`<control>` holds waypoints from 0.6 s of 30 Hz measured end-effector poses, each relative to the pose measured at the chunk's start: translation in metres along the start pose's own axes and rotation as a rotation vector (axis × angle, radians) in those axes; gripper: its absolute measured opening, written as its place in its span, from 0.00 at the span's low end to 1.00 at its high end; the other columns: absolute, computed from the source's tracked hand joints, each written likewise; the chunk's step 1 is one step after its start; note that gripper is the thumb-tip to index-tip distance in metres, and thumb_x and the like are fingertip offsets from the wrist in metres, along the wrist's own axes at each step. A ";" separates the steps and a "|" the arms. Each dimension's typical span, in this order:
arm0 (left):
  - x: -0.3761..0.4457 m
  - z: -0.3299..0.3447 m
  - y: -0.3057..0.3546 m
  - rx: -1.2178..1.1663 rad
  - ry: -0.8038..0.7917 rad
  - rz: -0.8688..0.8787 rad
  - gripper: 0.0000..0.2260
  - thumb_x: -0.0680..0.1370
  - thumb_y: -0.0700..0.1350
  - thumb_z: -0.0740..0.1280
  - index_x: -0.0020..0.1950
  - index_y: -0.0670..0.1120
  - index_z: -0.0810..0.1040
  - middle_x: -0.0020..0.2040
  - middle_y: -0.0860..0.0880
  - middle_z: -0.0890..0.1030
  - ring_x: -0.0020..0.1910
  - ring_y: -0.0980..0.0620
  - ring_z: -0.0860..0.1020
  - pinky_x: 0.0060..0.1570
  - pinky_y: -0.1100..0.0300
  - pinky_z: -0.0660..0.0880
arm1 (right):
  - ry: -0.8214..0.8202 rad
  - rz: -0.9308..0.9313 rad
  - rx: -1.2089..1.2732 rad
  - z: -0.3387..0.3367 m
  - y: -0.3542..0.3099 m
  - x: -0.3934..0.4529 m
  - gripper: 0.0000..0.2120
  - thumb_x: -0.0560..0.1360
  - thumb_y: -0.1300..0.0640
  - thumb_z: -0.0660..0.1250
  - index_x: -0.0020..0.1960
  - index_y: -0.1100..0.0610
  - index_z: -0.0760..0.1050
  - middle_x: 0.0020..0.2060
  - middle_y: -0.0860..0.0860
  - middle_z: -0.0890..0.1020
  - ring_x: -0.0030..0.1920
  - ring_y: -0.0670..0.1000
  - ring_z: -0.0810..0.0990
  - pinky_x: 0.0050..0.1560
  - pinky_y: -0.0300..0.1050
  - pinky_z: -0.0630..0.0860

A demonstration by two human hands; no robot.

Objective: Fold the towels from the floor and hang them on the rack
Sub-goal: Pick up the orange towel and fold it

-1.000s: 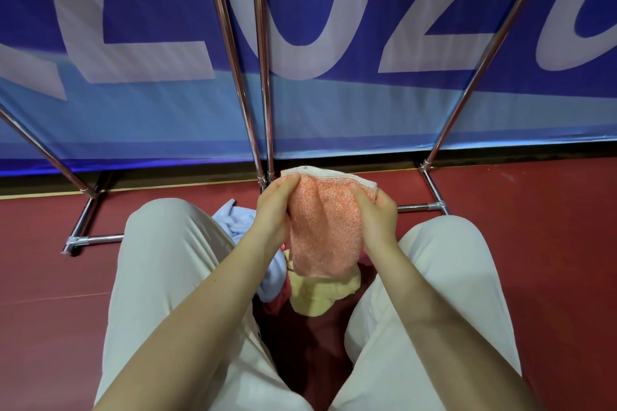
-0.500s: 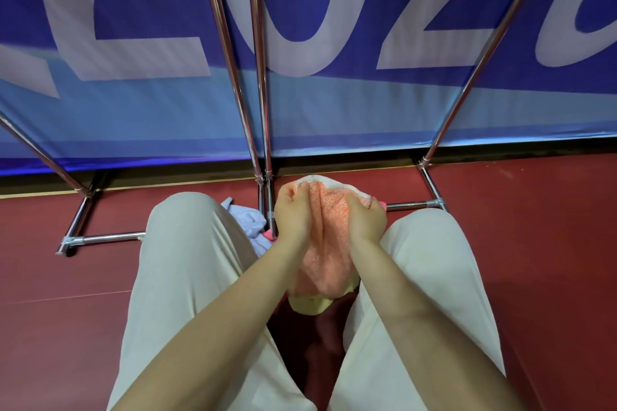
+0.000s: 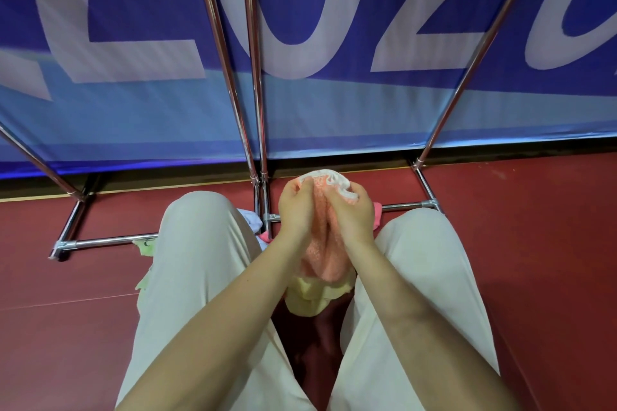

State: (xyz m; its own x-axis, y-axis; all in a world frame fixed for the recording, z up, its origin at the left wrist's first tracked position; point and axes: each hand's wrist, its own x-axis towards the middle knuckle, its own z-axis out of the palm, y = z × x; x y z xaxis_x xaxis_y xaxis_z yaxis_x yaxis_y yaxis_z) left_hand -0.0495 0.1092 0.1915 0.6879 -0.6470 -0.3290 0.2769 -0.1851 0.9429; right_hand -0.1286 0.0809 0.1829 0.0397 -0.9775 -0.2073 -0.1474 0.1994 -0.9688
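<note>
Between the knees, a yellow towel [image 3: 312, 297] lies on the red floor [image 3: 534, 260]. Just above it hangs the orange towel [image 3: 322, 243], its top edge gripped by the left hand [image 3: 297, 210] and right hand [image 3: 352, 217], close together. Beyond the orange towel stands the chrome rack [image 3: 257, 117], with the blue banner [image 3: 334, 110] behind.

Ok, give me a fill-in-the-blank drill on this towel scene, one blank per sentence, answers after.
1. Both hands, left hand and right hand, grip the ____ towel.
2. Just under that towel lies a ____ towel.
3. The floor is dark ____.
4. The rack is made of shiny ____.

Answers: orange; yellow; red; metal
</note>
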 end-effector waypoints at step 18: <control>-0.017 -0.002 -0.011 0.149 -0.115 0.100 0.09 0.80 0.45 0.63 0.40 0.47 0.70 0.32 0.53 0.68 0.31 0.57 0.64 0.30 0.64 0.63 | 0.252 -0.055 -0.100 -0.020 0.002 0.005 0.03 0.71 0.49 0.67 0.44 0.43 0.76 0.40 0.41 0.80 0.54 0.52 0.77 0.56 0.51 0.75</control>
State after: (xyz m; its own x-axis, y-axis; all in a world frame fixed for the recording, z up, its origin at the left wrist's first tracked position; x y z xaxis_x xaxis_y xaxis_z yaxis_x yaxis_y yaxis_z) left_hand -0.0632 0.1240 0.1866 0.6234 -0.7464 -0.2330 0.1030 -0.2170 0.9707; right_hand -0.1483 0.0751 0.1827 -0.1954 -0.9753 -0.1024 -0.2491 0.1504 -0.9567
